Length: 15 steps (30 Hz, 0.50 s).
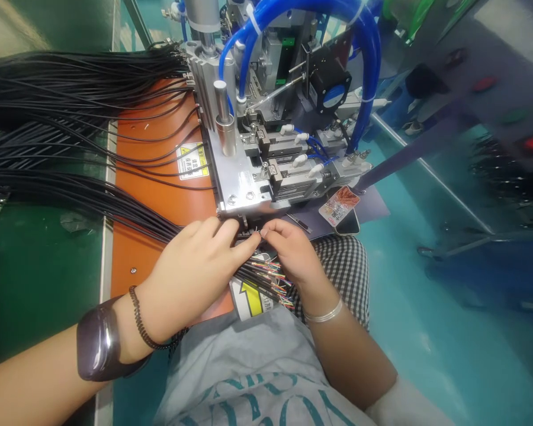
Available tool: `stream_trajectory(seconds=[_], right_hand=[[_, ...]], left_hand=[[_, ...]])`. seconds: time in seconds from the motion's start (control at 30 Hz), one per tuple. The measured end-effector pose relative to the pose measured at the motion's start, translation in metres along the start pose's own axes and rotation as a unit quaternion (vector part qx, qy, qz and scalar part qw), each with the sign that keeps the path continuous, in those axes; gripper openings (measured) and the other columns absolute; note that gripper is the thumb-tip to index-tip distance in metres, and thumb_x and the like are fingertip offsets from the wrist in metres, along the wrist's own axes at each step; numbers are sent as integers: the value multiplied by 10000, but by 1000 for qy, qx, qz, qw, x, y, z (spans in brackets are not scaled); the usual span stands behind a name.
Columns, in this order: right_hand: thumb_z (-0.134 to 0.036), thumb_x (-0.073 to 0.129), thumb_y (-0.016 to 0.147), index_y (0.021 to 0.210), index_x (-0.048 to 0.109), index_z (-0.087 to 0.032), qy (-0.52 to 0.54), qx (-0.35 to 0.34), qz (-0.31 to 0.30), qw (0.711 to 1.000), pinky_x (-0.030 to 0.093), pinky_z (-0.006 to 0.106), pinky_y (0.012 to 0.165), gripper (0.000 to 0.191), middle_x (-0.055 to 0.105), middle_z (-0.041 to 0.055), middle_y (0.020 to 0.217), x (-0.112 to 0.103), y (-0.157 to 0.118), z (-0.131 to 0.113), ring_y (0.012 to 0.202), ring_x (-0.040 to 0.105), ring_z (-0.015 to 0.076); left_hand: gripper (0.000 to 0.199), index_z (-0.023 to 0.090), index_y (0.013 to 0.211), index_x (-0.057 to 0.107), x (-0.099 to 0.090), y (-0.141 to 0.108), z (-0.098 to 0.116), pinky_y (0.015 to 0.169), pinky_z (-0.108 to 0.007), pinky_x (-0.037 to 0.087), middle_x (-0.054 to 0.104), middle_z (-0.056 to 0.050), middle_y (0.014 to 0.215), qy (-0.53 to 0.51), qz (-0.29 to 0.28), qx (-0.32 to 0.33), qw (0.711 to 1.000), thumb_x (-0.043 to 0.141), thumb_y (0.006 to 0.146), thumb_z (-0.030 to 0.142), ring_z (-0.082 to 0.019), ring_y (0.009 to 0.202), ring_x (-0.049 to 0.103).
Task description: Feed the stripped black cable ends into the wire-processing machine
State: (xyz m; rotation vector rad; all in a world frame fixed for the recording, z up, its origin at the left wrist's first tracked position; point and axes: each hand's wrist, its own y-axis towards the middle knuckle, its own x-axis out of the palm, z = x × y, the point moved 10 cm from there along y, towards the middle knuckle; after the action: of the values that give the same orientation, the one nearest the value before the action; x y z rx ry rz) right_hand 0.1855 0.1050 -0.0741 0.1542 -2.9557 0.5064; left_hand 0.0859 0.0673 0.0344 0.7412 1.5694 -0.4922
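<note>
My left hand (204,257) reaches over a bundle of black cables (148,220), its index fingertip meeting the fingertips of my right hand (293,248). Thin pale wires (256,229) poke up where both hands pinch, just below the front edge of the metal machine (244,189). Which cable these wires belong to is hidden by my fingers. Under my hands, the bundle's stripped ends (270,275) fan out in several colours. They lie over a white label with a yellow arrow (251,296).
More black cables (80,83) run from the left to the machine's side across an orange work surface (155,127). Blue air hoses (368,71) arch above the machine. Right of it lie a phone with a picture card (340,207) and a slim dark tool (299,222).
</note>
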Motion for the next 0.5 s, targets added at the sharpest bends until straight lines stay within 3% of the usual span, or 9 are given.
stream_trajectory(seconds=[0.1, 0.27, 0.37, 0.5], right_hand=[[-278, 672, 753, 754, 651, -200, 36, 12, -1, 999, 423, 254, 654, 80, 611, -35, 720, 1, 1, 5, 688, 546, 133], [-255, 674, 784, 925, 732, -236, -6, -61, -1, 998, 455, 279, 764, 154, 688, -5, 887, -1, -3, -13, 844, 600, 164], [-290, 697, 787, 855, 720, -231, -4, -75, -8, 997, 446, 272, 729, 93, 666, -17, 812, -2, -3, -17, 778, 579, 152], [-321, 707, 764, 759, 662, -204, -43, -53, 17, 998, 394, 250, 620, 126, 579, -40, 677, -6, 0, -13, 662, 502, 129]], left_hand=[[522, 245, 1295, 557, 1, 1, 1, 652, -379, 482, 576, -63, 897, -3, -5, -3, 1000, 556, 804, 70, -255, 774, 548], [368, 154, 1140, 629, -6, -4, 1, 638, -347, 479, 617, -88, 891, 0, 61, 16, 998, 492, 818, 37, -232, 749, 576], [264, 118, 1012, 651, -10, -8, 1, 605, -345, 475, 632, -94, 853, -6, 97, 25, 995, 469, 837, 42, -233, 728, 596], [259, 120, 966, 649, -11, -9, 1, 568, -350, 478, 617, -73, 783, -6, 104, 27, 994, 463, 813, 22, -231, 671, 587]])
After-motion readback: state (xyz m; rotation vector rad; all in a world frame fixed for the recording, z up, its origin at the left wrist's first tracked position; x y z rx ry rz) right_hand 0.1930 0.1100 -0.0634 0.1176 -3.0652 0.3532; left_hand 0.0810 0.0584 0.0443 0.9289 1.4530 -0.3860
